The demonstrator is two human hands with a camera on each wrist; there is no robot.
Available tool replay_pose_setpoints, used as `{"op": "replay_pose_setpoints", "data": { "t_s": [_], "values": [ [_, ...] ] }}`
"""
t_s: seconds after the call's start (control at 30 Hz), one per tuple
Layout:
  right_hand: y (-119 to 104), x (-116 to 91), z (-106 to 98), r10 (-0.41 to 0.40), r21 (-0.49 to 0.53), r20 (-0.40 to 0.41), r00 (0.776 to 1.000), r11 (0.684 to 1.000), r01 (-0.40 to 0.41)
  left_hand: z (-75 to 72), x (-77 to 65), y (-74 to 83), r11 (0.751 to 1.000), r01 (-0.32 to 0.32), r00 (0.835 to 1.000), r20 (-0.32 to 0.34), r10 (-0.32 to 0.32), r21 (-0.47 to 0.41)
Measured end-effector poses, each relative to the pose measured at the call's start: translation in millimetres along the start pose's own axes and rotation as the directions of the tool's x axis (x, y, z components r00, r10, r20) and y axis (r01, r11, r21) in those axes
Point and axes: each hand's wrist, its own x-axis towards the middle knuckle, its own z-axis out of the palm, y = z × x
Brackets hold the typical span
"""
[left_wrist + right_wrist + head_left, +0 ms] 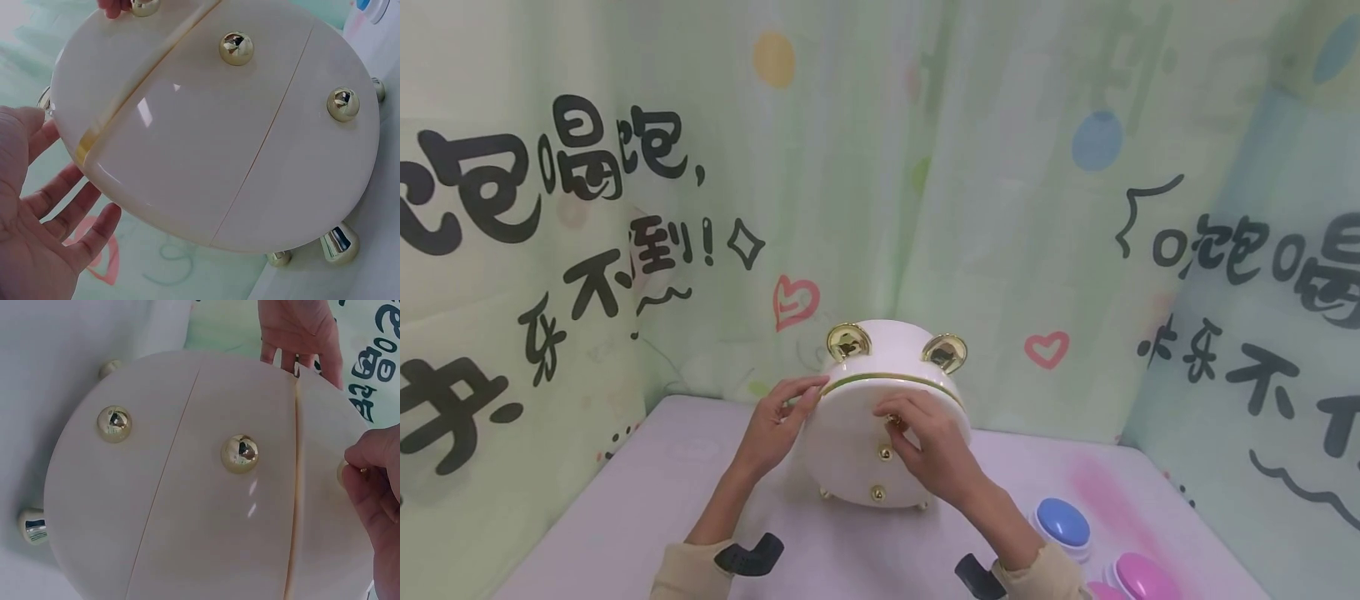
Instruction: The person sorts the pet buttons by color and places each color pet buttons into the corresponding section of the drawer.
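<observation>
A round white box with gold bear-like ears stands on short gold feet on the table. Its front is split into three drawers, each with a gold ball knob. My right hand pinches the top knob between thumb and fingers. Along the lower edge of the top drawer a gold-toned gap shows, while the seam between the middle drawer and the bottom drawer is thin. My left hand rests its extended fingers against the box's upper left side.
On the right of the table sit a blue-lidded round container and pink-lidded ones. A printed curtain with hearts and lettering hangs behind and on both sides.
</observation>
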Motion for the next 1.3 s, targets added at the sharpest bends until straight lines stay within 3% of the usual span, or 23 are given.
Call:
{"op": "replay_pose_setpoints", "data": {
  "t_s": [0.1,0.37,0.57,0.9,1.13,1.3],
  "values": [
    [3,1,0,0.003,-0.005,0.006,1.000,1.000,-0.003,0.8,1.4,-4.8,1.000,-0.012,1.000,-0.005,0.012,-0.022],
    [9,2,6,0.013,0.004,-0.018,1.000,1.000,-0.013,3.5,7.7,-39.2,0.999,-0.033,0.999,-0.006,0.033,-0.014],
    [12,2,10,0.021,0.008,-0.023,1.000,1.000,-0.021,3.9,7.7,-44.8,0.998,-0.057,0.998,-0.012,0.056,-0.022],
    [14,2,8,0.029,0.013,0.004,1.000,0.999,-0.029,5.7,7.2,-41.2,0.996,-0.083,0.996,-0.028,0.083,-0.012],
    [15,3,7,0.015,0.020,0.011,1.000,1.000,-0.016,3.2,1.2,-10.3,0.996,-0.084,0.996,-0.018,0.084,-0.003],
    [16,4,6,0.005,0.024,0.002,1.000,1.000,-0.005,2.5,1.4,-7.3,0.997,-0.079,0.997,-0.015,0.079,0.012]
  ]
}}
